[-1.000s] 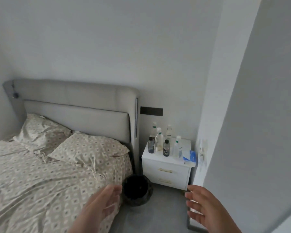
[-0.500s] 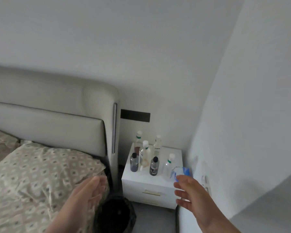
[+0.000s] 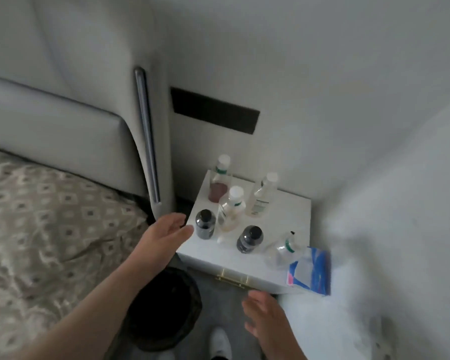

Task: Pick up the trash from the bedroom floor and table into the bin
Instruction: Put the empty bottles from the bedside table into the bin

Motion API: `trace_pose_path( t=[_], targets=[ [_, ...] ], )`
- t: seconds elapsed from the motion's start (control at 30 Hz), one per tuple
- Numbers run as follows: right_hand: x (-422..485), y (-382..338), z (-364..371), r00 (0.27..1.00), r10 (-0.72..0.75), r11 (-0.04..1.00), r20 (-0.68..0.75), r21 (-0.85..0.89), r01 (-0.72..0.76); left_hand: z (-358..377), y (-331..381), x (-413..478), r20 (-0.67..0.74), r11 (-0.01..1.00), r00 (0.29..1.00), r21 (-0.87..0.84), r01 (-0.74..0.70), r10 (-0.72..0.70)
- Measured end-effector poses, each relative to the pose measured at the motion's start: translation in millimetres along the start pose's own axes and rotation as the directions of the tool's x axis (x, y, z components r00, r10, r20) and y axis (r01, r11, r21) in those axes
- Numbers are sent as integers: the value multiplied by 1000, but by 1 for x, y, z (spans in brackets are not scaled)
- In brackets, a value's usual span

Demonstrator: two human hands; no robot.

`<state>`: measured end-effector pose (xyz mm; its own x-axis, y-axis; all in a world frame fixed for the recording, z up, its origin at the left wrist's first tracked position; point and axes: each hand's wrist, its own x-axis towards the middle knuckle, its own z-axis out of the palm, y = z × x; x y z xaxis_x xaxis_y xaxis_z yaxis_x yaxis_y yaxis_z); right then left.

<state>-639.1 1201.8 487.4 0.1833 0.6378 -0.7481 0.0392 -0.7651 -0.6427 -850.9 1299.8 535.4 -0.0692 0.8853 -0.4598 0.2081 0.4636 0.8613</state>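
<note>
You have stepped closer to the white bedside table. The round black bin sits on the floor below its front left corner. Your left hand reaches its left edge and your right hand hangs below its front edge. Both have loose, spread fingers and hold nothing. No trash is picked up yet. Next, I think, grip the small dark bottle with the black cap by that left edge.
</note>
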Motion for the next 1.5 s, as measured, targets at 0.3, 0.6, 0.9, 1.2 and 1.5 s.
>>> trace_pose_path(
  t=[0.3,0.6,0.9,1.2,1.5],
  targets=[
    [183,4,55,974,-221,916,52,-330,226,50,-87,132,-103,933,988,355,-68,111],
    [233,23,80,939,-340,842,60,-425,332,70,-123,179,14,893,981,412,-181,192],
    [224,26,77,878,-477,758,39,-486,434,32,-124,139,-129,945,959,245,-217,254],
    [204,119,167,852,-359,707,382,-484,515,-50,-264,77,-386,992,922,104,77,-31],
    [309,237,258,910,-238,561,339,-717,414,-16,-448,139,-380,894,855,134,427,-352]
  ],
)
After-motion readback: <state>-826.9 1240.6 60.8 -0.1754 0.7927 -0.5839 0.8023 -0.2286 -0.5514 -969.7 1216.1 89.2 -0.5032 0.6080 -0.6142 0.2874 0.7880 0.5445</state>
